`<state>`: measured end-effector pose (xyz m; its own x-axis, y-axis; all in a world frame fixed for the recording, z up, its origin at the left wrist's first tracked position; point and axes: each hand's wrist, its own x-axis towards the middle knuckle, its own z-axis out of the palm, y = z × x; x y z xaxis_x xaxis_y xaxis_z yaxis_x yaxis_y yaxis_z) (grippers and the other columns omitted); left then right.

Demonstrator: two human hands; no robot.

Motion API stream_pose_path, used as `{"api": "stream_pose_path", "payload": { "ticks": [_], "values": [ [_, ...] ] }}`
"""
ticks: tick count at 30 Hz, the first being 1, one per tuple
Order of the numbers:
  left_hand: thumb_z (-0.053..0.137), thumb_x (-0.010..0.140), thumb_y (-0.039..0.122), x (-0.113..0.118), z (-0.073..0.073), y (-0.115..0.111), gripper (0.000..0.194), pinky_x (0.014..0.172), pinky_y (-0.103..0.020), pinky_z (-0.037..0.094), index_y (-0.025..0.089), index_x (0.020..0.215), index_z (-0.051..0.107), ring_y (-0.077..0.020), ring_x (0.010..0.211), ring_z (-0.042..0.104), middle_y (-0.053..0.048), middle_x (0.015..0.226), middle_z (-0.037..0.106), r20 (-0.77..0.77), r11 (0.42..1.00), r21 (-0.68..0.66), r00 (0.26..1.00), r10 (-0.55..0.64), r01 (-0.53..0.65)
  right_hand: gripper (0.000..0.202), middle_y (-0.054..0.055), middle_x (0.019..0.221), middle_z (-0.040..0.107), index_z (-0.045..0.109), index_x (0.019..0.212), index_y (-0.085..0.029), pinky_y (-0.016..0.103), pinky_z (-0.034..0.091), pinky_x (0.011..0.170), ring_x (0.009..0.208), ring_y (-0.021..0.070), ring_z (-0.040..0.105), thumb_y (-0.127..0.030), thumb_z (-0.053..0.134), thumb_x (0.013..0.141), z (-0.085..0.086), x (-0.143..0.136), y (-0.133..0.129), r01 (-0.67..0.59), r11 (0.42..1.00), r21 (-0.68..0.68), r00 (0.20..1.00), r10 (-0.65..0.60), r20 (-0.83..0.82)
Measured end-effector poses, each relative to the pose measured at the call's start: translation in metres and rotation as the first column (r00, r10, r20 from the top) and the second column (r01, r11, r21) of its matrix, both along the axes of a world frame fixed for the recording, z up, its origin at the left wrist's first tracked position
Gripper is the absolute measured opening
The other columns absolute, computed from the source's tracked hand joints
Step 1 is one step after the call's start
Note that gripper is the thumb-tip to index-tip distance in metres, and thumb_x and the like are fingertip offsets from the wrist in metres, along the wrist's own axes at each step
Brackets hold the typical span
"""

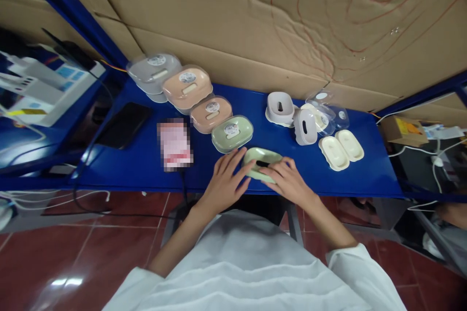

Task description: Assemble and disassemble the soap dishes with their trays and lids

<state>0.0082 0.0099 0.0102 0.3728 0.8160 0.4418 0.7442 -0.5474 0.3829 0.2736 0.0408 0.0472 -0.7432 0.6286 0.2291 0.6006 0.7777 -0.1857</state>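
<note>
A pale green oval soap dish (268, 154) with a dark slot in its middle lies near the front edge of the table. My left hand (226, 178) is at its left end, fingers on the rim and the thumb bent below. At the right end, my right hand (290, 181) curls its fingers over the dish and covers part of the slot. Just behind my left hand sits a green soap dish with a clear lid (232, 133). Two lidded peach dishes (210, 113) and a lidded grey one (155, 75) continue the row toward the back left.
Grey dish bodies (305, 127), clear lids (326, 119) and cream trays (341, 149) stand at the right. A blurred-out pink-and-white item (175, 145) and a dark flat object (124, 125) lie at the left. Cardboard (233, 24) walls the back of the blue table (350, 183).
</note>
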Motion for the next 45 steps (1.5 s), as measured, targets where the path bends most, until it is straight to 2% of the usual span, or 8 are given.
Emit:
{"api": "stream_pose_path", "payload": {
  "ticks": [4,9,13,21,25,30,38,45],
  "values": [
    [0.058,0.107,0.027,0.003,-0.001,-0.004,0.035,0.122,-0.052,0.041,0.027,0.14,0.069,-0.0324,0.15,0.051,-0.009,0.159,0.059,-0.089,0.987,-0.065,0.984,-0.154,0.148,0.053,0.011,0.136,0.072,0.064,0.143,-0.025,0.047,0.047,0.111,0.126,0.0282,0.066,-0.059,0.065,0.102,0.009,0.011,0.013,-0.043,0.975,-0.22,0.994,0.019,-0.109],
    [0.065,0.104,0.031,0.0,-0.003,-0.009,0.028,0.114,-0.052,0.049,0.025,0.131,0.073,-0.0335,0.143,0.057,-0.011,0.151,0.065,-0.059,0.991,-0.07,0.991,-0.119,0.115,0.057,0.017,0.158,0.058,0.054,0.156,-0.02,0.059,0.031,0.124,0.149,0.0362,0.049,-0.05,0.055,0.108,0.019,0.0,0.1,0.338,0.935,0.106,0.94,-0.33,-0.085],
    [0.07,0.102,0.034,-0.008,-0.008,-0.018,0.025,0.11,-0.054,0.054,0.022,0.124,0.074,-0.0362,0.142,0.058,-0.013,0.149,0.066,-0.019,0.999,-0.025,0.999,-0.039,0.038,0.048,0.02,0.142,0.068,0.063,0.146,-0.013,0.062,0.03,0.123,0.136,0.0384,0.058,-0.041,0.056,0.107,0.01,-0.009,0.147,0.379,0.913,0.153,0.922,-0.387,0.025],
    [0.073,0.099,0.027,-0.016,-0.015,-0.023,0.026,0.114,-0.054,0.054,0.023,0.125,0.072,-0.0344,0.146,0.056,-0.013,0.149,0.065,0.075,1.0,-0.01,0.997,-0.012,0.013,0.044,0.011,0.165,0.052,0.059,0.152,-0.025,0.056,0.024,0.13,0.156,0.0289,0.042,-0.03,0.043,0.111,-0.01,0.015,0.074,0.334,0.923,0.19,0.941,-0.338,-0.013],
    [0.074,0.098,0.028,-0.007,-0.01,-0.014,0.026,0.113,-0.054,0.054,0.025,0.124,0.074,-0.0351,0.144,0.057,-0.012,0.148,0.066,0.057,0.998,-0.031,0.997,-0.048,0.05,0.065,0.019,0.175,0.032,0.043,0.164,-0.019,0.062,0.024,0.129,0.162,0.0356,0.031,-0.051,0.05,0.108,-0.022,0.053,0.054,0.63,0.742,0.23,0.771,-0.633,-0.07],
    [0.073,0.1,0.03,0.002,-0.009,-0.009,0.024,0.115,-0.053,0.054,0.025,0.123,0.073,-0.0341,0.144,0.057,-0.012,0.148,0.065,0.083,0.997,-0.028,0.994,-0.071,0.074,0.054,0.02,0.151,0.064,0.059,0.152,-0.017,0.066,0.039,0.118,0.147,0.0386,0.053,-0.048,0.048,0.109,-0.041,0.121,0.006,0.86,0.501,0.098,0.51,-0.853,-0.11],
    [0.074,0.099,0.028,0.014,-0.011,-0.008,0.029,0.116,-0.054,0.055,0.027,0.128,0.07,-0.0314,0.143,0.056,-0.009,0.134,0.069,0.295,1.0,0.016,0.956,-0.01,0.006,0.045,0.008,0.153,0.064,0.056,0.153,-0.032,0.056,0.048,0.12,0.149,0.0291,0.054,-0.024,0.05,0.108,-0.041,0.07,-0.07,0.422,0.894,-0.151,0.868,-0.446,-0.219],
    [0.071,0.101,0.032,0.046,-0.005,-0.008,0.024,0.116,-0.053,0.054,0.027,0.124,0.073,-0.0326,0.144,0.054,-0.011,0.14,0.067,0.161,0.999,-0.024,0.986,0.04,-0.036,0.058,0.014,0.171,0.04,0.04,0.162,-0.032,0.07,0.04,0.124,0.16,0.0369,0.038,-0.037,0.057,0.106,-0.039,0.036,-0.043,0.423,0.901,-0.099,0.785,-0.419,-0.456]
  ]
}}
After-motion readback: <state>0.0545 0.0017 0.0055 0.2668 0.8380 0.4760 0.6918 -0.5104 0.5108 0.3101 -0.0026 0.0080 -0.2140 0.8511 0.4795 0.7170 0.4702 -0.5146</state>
